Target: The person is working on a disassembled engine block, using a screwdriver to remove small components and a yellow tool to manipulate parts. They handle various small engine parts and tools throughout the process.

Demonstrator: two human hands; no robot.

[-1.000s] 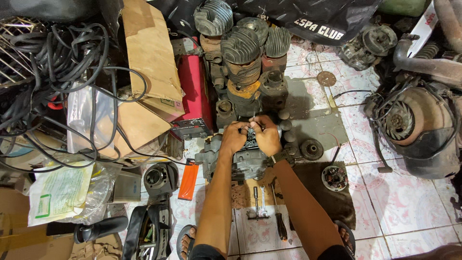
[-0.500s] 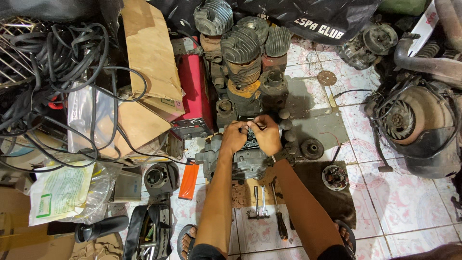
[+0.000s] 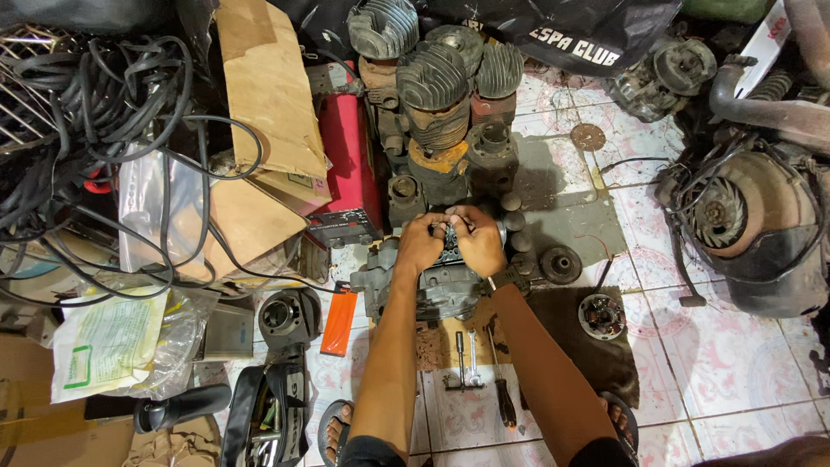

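Observation:
Both my hands meet over a grey metal engine casing that sits on the tiled floor in front of me. My left hand and my right hand close together around a small dark part at the top of the casing. What exactly the fingers pinch is hidden. A watch sits on my right wrist. Just beyond the hands stand several finned engine cylinders.
Wrenches and a screwdriver lie between my forearms. A red box, cardboard and tangled black cables fill the left. A round gear part, a flywheel and a scooter engine lie to the right.
My hands stay on the same part at the top of the casing; only the fingers shift slightly.

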